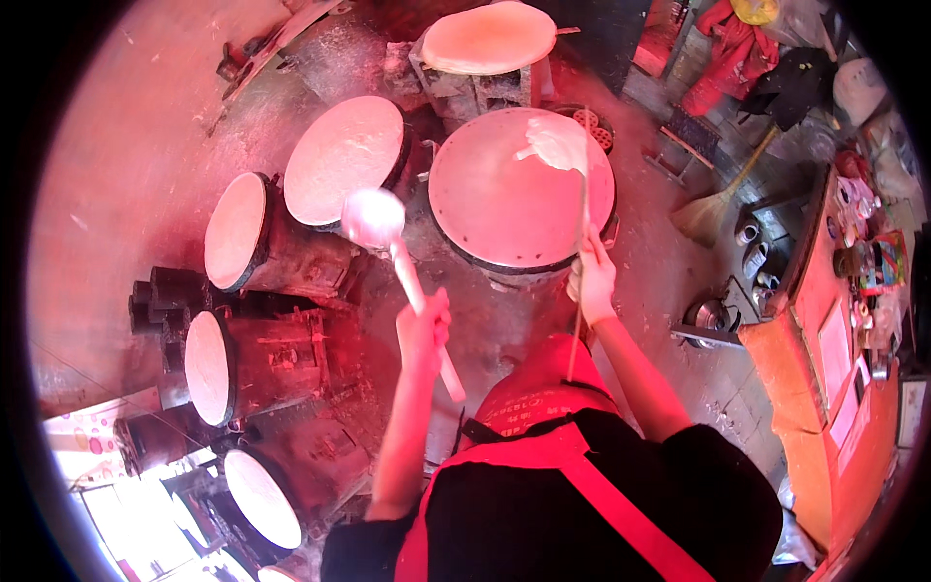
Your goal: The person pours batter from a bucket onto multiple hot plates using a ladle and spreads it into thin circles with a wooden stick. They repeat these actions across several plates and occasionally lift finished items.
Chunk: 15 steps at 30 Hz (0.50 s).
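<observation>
My left hand (424, 330) is closed round the pale handle of a ladle (406, 267). Its round, whitish bowl is blurred by motion, so what lies in it cannot be made out. In my right hand (593, 278), a long thin stick (586, 199) is gripped near its middle and reaches over the right side of a round griddle (485, 213). A ragged patch of pale batter (553, 142) lies on the far right of that griddle, beside the stick's upper part. The ladle is to the left of the griddle, near another round griddle coated pale (346, 155).
More pale-topped round griddles on dark stoves (236, 231) curve down the left, and one (488, 37) stands at the back. A broom (718, 209) leans on the right. An orange-sided table (810, 388) holds jars and papers. Coal briquettes (592, 128) sit behind the near griddle.
</observation>
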### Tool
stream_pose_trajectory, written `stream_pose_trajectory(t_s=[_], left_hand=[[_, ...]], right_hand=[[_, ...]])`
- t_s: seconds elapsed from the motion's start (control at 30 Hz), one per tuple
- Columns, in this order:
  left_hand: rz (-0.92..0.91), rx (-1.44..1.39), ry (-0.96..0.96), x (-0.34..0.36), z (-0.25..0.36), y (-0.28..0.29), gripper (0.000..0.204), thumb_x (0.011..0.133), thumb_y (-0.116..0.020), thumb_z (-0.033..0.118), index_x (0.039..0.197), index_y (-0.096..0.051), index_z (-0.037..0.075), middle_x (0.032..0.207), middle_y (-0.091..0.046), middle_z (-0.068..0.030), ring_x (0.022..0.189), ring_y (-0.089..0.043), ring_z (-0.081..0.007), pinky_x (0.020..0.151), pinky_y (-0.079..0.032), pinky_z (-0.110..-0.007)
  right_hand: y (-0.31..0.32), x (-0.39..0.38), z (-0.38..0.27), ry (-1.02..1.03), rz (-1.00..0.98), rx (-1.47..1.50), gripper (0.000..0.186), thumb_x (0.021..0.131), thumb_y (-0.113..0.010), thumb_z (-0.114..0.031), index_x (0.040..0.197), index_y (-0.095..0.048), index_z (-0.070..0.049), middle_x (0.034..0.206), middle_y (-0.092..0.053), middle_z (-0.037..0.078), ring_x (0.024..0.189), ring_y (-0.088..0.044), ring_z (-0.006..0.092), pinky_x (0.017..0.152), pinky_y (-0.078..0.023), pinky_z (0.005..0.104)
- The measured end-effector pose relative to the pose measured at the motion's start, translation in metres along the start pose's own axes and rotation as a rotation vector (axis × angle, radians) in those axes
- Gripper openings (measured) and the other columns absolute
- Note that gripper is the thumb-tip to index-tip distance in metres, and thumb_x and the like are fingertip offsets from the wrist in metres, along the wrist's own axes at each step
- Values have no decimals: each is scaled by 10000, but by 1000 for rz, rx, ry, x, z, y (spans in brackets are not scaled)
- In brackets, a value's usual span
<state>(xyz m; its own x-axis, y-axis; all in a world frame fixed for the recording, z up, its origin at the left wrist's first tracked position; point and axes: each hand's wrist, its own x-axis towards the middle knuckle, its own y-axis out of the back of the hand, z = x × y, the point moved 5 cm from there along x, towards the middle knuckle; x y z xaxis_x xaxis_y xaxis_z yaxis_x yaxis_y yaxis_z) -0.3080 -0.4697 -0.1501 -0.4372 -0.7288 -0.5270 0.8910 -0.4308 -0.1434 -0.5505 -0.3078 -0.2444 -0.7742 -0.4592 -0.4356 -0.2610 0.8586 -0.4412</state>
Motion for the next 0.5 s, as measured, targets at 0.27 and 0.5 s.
stream_pose_trajectory(t_s=[0.27,0.5], left_hand=[[208,-69,48,-35,-89,91,244,883,-610,138,1046,-602,-43,913,-690,-154,750,-666,-166,573,-454,-237],[193,-164,57,-35,-130,116,97,813,-659,66,816,-596,-7,625,-526,-35,514,-469,-126,525,-391,-255]], right_hand=[[-88,29,-25,-136,-153,-297,419,957,-510,-276,1373,-456,-263,519,-258,-77,336,-257,65,334,-218,244],[-1,5,-39,26,-11,-323,414,959,-482,-243,1373,-464,-252,522,-307,-77,332,-266,64,316,-222,238]])
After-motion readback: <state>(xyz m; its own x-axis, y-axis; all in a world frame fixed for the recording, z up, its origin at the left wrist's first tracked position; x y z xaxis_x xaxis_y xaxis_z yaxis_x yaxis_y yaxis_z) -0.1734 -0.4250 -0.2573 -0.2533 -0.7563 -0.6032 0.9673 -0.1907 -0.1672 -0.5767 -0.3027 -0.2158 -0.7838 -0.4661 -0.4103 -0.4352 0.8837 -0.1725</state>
